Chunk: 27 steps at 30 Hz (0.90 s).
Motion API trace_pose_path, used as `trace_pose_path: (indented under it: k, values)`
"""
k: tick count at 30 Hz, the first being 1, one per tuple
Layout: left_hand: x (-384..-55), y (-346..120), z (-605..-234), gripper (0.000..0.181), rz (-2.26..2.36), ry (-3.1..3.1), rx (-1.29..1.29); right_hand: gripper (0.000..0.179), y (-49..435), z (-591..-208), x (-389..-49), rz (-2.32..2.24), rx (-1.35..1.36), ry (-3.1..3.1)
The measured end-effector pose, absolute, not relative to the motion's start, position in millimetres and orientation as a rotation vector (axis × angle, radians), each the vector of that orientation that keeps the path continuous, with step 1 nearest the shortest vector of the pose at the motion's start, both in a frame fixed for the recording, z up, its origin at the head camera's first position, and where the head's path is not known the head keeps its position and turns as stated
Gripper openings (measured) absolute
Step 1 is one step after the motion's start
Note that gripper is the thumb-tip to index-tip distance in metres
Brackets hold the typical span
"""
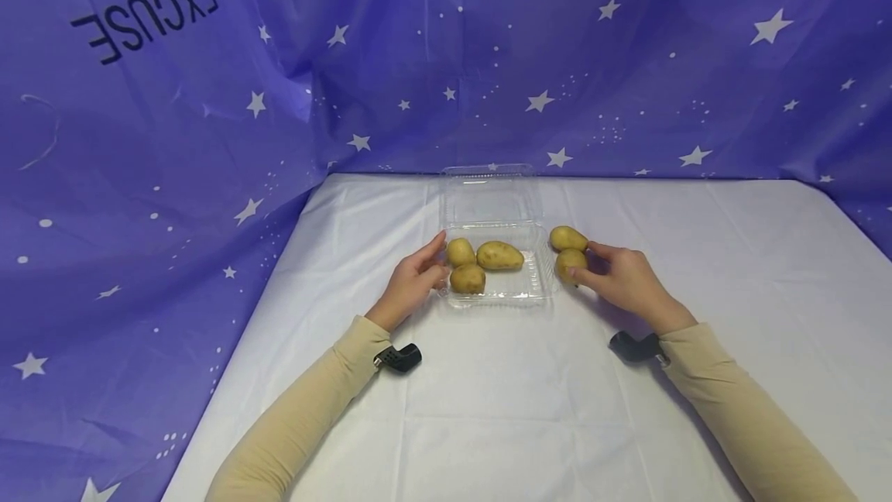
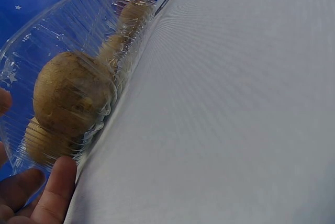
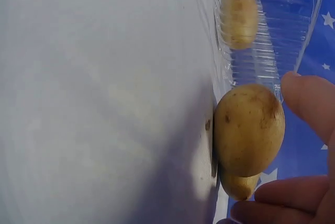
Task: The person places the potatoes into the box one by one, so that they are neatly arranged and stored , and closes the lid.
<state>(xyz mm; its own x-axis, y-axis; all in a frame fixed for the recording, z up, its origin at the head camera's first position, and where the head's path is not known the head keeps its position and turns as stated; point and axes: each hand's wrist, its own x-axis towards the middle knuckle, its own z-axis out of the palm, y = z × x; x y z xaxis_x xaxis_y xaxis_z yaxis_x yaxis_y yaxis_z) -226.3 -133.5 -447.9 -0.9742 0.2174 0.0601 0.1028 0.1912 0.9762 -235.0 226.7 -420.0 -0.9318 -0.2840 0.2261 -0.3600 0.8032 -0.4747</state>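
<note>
A clear plastic clamshell container [image 1: 533, 273] lies with its lid [image 1: 481, 200] folded back, away from me. Inside it are three yellow-brown potatoes: a small one [image 1: 461, 252], a long one [image 1: 500, 256] and a rounder one [image 1: 468, 280] nearest me. My left hand [image 1: 409, 283] rests its fingers against the container's left wall. Just outside the right wall, two more potatoes sit one behind the other, the far one [image 1: 567, 238] and the near one [image 3: 248, 130]. Around these two, my right hand [image 1: 630, 281] spreads its thumb and fingers, the fingers close behind the far potato.
White cloth [image 1: 502, 409] covers the table. Behind it and at the left hangs a purple-blue curtain [image 1: 592, 60] with white stars. A black wrist device [image 1: 400, 359] sits on the left sleeve, and another [image 1: 636, 347] on the right.
</note>
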Motion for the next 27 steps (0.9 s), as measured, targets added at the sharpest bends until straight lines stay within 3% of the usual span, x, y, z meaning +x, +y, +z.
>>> trace_pose_path:
  k: [12,27]
  values:
    - [-226.5,-133.4,-447.8,0.068,1.913,2.353,0.312,0.071,220.9,-422.6,-233.3,0.757,0.491,-2.916]
    - [-226.5,-133.3,-447.6,0.068,1.916,2.35,0.302,0.065,218.1,-423.2,-230.3,0.721,0.542,-2.902]
